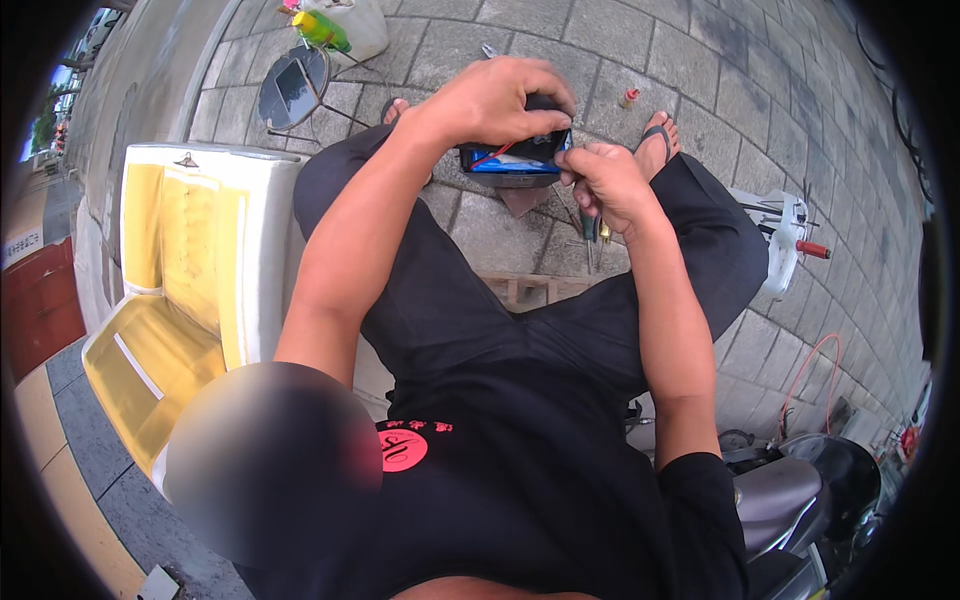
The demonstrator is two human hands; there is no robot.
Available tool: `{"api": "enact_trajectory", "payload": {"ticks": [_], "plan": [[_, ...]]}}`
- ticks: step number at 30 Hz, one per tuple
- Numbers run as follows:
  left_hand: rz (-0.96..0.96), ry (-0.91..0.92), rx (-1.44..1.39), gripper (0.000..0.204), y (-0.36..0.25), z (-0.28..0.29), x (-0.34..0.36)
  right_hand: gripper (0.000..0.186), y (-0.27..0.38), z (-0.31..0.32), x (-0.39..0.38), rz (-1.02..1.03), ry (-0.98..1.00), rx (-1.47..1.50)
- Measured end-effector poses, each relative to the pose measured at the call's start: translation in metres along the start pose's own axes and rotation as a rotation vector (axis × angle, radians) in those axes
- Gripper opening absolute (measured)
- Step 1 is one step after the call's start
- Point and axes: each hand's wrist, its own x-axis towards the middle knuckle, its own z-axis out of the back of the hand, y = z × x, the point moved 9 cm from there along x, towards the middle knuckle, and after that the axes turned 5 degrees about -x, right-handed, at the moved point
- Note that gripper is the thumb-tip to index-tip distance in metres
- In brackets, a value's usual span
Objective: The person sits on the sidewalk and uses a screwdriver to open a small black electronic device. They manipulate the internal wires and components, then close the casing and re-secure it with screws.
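Between my knees I hold a black box with a blue part and a red wire showing in its opening. My left hand reaches over the far side, fingers curled round a black part at the top. At the box's right edge, my right hand has its thumb and fingers pinched together; whatever is between them is too small to make out. Just below this hand, a green-handled screwdriver and another tool with a yellowish handle show in part.
A yellow-and-white padded seat stands at my left. Beyond it is a round stool bearing a phone, near a green bottle. A small red bottle stands ahead. To the right lie a red-handled tool and a scooter.
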Motion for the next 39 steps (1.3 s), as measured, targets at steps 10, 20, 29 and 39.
{"api": "enact_trajectory", "payload": {"ticks": [10,20,29,39], "plan": [[0.055,0.030,-0.028,0.028,0.002,-0.001,0.002,0.025,-0.002,-0.003,-0.007,-0.083,0.018,0.086],[0.079,0.038,-0.058,0.030,0.008,-0.005,0.004,0.036,0.035,-0.002,-0.029,0.218,-0.343,-0.600],[0.095,0.060,-0.088,0.030,0.013,-0.007,0.009,0.037,0.049,-0.070,-0.055,0.733,-0.494,-1.280],[0.121,0.059,-0.087,0.030,0.017,-0.009,0.011,0.029,0.043,-0.060,-0.031,0.588,-0.417,-1.162]]}}
